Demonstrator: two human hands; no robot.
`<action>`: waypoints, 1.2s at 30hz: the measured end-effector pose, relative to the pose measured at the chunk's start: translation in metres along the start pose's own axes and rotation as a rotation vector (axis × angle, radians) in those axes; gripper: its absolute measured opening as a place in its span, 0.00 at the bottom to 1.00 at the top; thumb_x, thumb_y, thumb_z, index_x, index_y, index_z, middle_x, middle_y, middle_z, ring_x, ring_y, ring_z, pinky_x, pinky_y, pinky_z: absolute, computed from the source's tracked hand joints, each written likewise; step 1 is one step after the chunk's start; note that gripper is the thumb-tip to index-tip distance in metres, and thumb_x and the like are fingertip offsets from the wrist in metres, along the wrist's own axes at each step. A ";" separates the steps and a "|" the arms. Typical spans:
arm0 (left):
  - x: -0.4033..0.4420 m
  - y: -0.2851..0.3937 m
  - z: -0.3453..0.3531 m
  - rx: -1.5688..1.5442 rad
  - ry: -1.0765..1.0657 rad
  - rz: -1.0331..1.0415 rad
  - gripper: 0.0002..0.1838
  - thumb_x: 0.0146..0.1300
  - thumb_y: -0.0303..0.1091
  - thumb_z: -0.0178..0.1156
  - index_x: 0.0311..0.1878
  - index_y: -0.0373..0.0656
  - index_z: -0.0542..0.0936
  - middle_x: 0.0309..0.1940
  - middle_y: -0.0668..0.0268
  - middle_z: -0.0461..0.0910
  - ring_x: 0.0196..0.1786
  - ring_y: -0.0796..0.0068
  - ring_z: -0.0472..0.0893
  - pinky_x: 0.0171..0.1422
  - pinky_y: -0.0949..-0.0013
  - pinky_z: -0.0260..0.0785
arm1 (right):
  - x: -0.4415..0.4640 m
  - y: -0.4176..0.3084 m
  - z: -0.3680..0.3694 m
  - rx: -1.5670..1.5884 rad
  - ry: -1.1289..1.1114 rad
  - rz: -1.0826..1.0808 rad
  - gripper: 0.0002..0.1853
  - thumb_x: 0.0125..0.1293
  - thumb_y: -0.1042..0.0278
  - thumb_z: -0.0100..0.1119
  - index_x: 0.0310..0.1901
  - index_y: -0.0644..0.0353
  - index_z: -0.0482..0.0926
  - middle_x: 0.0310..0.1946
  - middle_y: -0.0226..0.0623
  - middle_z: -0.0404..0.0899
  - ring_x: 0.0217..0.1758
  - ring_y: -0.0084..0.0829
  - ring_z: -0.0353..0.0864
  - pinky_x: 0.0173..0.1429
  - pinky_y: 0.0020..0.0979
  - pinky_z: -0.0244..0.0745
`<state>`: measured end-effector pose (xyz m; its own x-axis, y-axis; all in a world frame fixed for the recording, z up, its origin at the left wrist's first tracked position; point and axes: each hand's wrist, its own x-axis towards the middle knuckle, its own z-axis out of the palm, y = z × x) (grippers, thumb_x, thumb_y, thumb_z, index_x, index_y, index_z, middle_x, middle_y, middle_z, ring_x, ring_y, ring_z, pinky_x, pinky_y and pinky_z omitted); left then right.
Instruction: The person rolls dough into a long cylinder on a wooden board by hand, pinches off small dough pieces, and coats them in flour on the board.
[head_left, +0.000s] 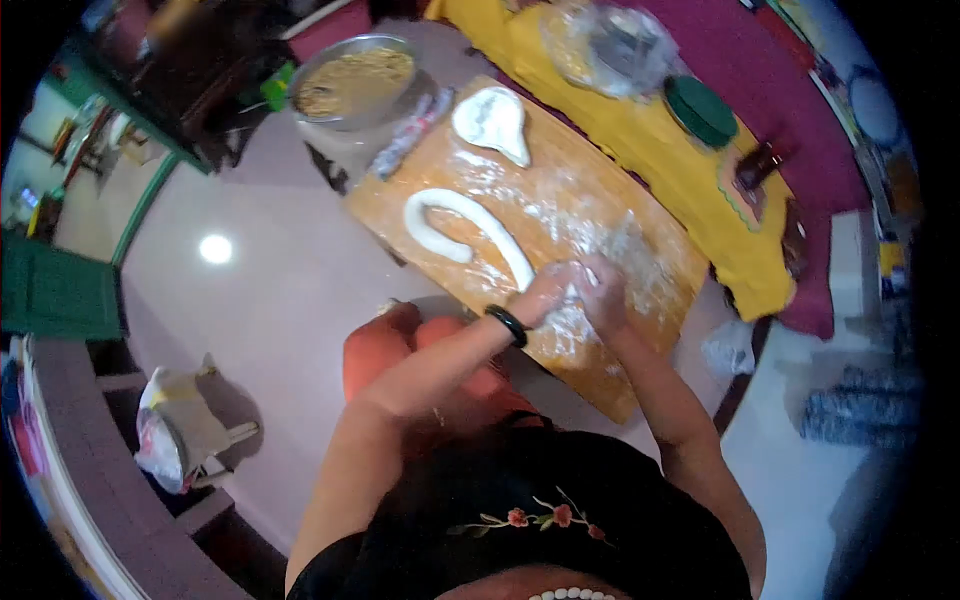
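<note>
A white dough rope (490,230) lies curved like a hook on the floured wooden board (640,205). Its near end runs up to my left hand (546,292), which wears a dark bracelet and is closed around the dough there. Right beside it, my right hand (603,292) is curled shut, with a bit of white dough showing at its fingers. The two hands nearly touch over the right part of the board. A larger flat lump of dough (490,122) with a drawn-out tip rests at the far end. My fingertips are partly hidden and slightly blurred.
Beyond the board's far left corner stands a metal basin (355,82) of yellowish food, with a crumpled plastic wrap (412,135) nearby. A yellow cloth (640,140) bears a plastic bag (610,50) and a green round lid (700,110). A small stool (195,425) stands at left.
</note>
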<state>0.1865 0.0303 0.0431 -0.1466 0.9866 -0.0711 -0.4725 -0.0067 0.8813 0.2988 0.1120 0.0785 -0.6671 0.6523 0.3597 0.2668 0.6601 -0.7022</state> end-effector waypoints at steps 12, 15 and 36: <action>0.020 0.000 -0.009 0.433 0.010 0.235 0.15 0.70 0.42 0.52 0.42 0.40 0.79 0.28 0.68 0.78 0.26 0.78 0.74 0.29 0.72 0.67 | 0.032 0.072 0.004 -0.499 -0.082 -0.228 0.07 0.61 0.66 0.57 0.32 0.61 0.75 0.30 0.51 0.77 0.35 0.51 0.79 0.37 0.46 0.73; 0.045 0.000 -0.031 0.593 0.089 0.417 0.14 0.72 0.38 0.48 0.49 0.40 0.79 0.31 0.62 0.79 0.26 0.74 0.77 0.26 0.73 0.71 | 0.049 0.104 0.012 -0.579 -0.072 0.191 0.12 0.60 0.60 0.58 0.37 0.61 0.75 0.32 0.51 0.80 0.37 0.52 0.80 0.41 0.46 0.75; 0.018 0.013 -0.046 -0.396 -0.011 -0.316 0.41 0.64 0.75 0.32 0.51 0.46 0.74 0.32 0.64 0.80 0.27 0.72 0.80 0.26 0.71 0.74 | 0.025 0.006 0.029 -0.053 -0.226 -0.265 0.11 0.58 0.64 0.66 0.37 0.60 0.77 0.34 0.46 0.80 0.36 0.46 0.80 0.41 0.39 0.75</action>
<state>0.1382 0.0405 0.0318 0.0650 0.9521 -0.2989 -0.7860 0.2334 0.5724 0.2640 0.1216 0.0655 -0.8538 0.3603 0.3758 0.0953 0.8178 -0.5675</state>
